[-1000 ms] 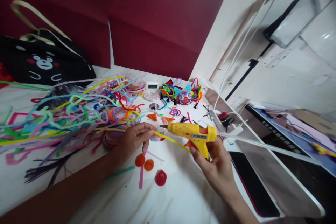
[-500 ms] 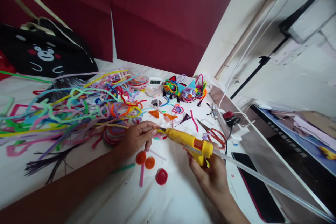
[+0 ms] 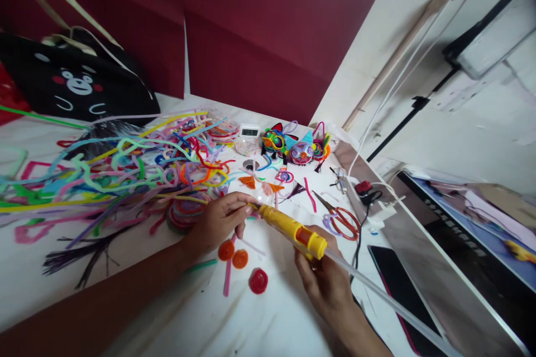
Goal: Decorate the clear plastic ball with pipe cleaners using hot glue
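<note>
My right hand [image 3: 322, 279] grips a yellow glue gun [image 3: 291, 227], a clear glue stick trailing from its back toward the lower right. The gun's nozzle meets the fingertips of my left hand [image 3: 220, 220], which pinches a small piece I cannot make out. Just below my left hand lie two orange coiled discs [image 3: 233, 254] and a red coiled disc [image 3: 258, 280] on the white table [image 3: 268, 323]. A pink pipe cleaner [image 3: 226, 276] lies between them.
A big tangle of coloured pipe cleaners [image 3: 121, 178] covers the left of the table. Finished colourful figures [image 3: 295, 148], a small white clock [image 3: 250, 131], red-handled scissors [image 3: 341, 217], glasses, a phone [image 3: 402, 290] and a black bear bag [image 3: 75, 86] are around.
The glue gun swung down and left, its nozzle coming up against my left fingertips. The yellow pipe cleaner that ran from my left hand is no longer seen.
</note>
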Demonstrator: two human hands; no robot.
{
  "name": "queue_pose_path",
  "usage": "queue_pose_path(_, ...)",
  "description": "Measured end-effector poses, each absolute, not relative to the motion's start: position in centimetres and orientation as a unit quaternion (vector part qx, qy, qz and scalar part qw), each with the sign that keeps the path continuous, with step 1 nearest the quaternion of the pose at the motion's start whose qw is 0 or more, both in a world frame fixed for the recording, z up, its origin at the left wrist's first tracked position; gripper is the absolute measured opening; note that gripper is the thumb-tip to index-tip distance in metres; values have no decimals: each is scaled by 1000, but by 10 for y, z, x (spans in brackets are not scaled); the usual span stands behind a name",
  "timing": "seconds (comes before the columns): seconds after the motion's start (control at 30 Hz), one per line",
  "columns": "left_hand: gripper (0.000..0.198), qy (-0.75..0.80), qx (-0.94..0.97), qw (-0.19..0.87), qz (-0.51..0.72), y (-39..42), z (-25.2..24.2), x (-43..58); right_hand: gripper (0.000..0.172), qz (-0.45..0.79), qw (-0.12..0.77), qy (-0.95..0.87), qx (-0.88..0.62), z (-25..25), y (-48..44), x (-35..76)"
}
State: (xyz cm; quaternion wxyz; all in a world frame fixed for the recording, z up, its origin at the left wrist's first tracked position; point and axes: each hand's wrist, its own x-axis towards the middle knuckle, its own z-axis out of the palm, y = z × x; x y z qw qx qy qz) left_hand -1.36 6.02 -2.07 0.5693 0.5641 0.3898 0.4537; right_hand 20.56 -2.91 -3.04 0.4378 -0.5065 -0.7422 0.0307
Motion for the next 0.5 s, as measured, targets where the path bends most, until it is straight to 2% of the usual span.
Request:
queue_pose_path(0.27, 23, 394, 586, 544, 453, 59, -23, -13, 40, -33, 435, -784, -442, -23, -26, 206)
queue_pose_path(0.5, 21, 394, 589, 531, 464, 58, -21, -12, 39, -54, 416, -798, -433, -23, -25, 207)
